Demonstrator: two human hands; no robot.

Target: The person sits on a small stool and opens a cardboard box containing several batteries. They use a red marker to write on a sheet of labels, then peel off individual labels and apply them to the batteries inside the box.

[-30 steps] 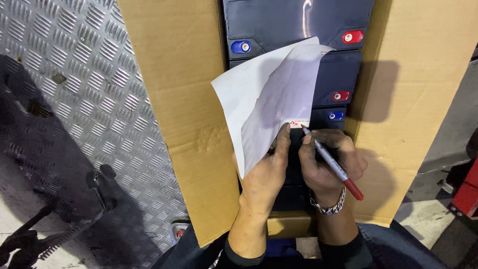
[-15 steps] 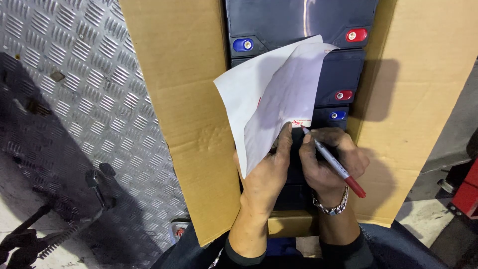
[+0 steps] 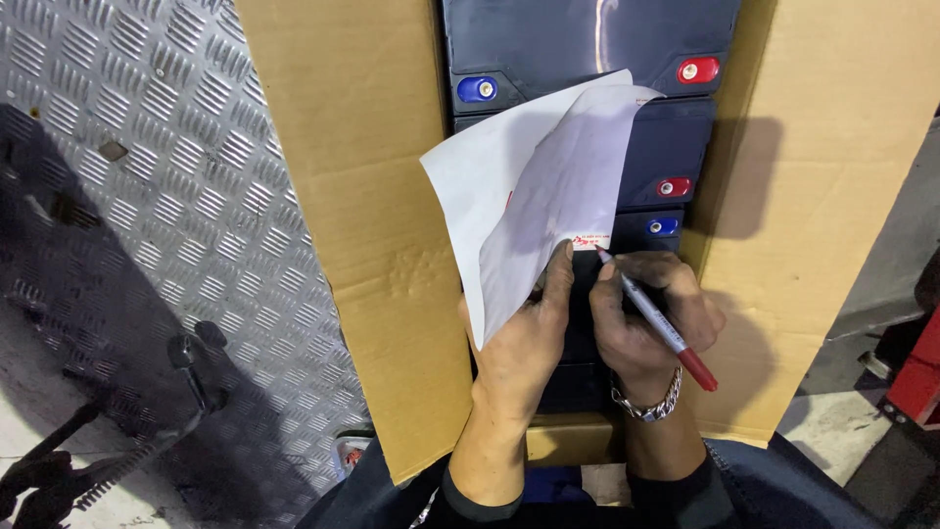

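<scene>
Left hand (image 3: 524, 343) pins sticker sheet (image 3: 548, 196); right hand (image 3: 641, 323) clamps red marker (image 3: 658, 320) (keep small label (image 3: 590, 241) flat, tip steady).

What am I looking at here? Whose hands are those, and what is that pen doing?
This picture comes from a camera worn on a person's head, so you look down at that person's own two hands. The left hand holds a white sheet of paper with its top curled over. The right hand holds a pen with a red end. Its tip touches a small white sticker at the edge of the paper. There is a metal bracelet on the right wrist. Under the hands sit dark batteries with round blue and red knobs, packed in a row inside an open cardboard box. The box stands on a bumpy metal floor.
</scene>
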